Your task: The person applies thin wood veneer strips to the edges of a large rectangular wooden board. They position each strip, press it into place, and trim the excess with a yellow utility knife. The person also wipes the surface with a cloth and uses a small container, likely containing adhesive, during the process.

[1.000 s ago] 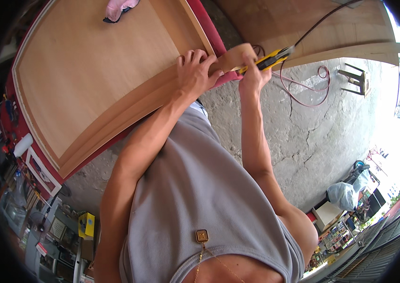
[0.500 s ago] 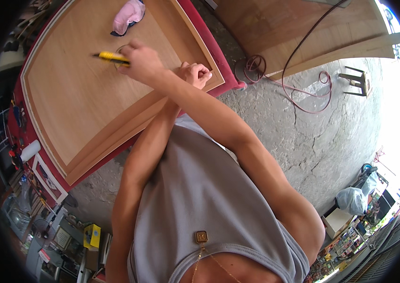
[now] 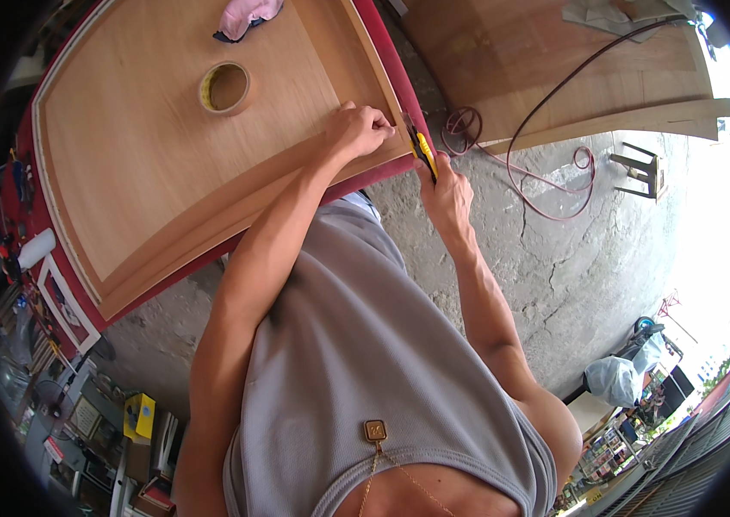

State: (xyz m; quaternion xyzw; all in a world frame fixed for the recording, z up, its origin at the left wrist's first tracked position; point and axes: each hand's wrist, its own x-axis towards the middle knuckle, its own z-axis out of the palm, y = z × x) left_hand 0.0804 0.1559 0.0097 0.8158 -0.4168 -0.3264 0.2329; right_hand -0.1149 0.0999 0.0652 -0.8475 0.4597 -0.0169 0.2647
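Wood frame [image 3: 167, 164] w/ tape roll [image 3: 207, 92] & pink cloth [image 3: 248, 17] inside

Yellow cutter [image 3: 422, 151] (in right fingers [image 3: 443, 162]), tape roll [image 3: 229, 111]

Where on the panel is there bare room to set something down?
The widest bare patch on the wooden panel lies between the tape roll, the near rim and the left edge. Crowded: the near right corner, with the left hand and the right hand gripping a yellow knife; beyond the roll, a pink cloth.
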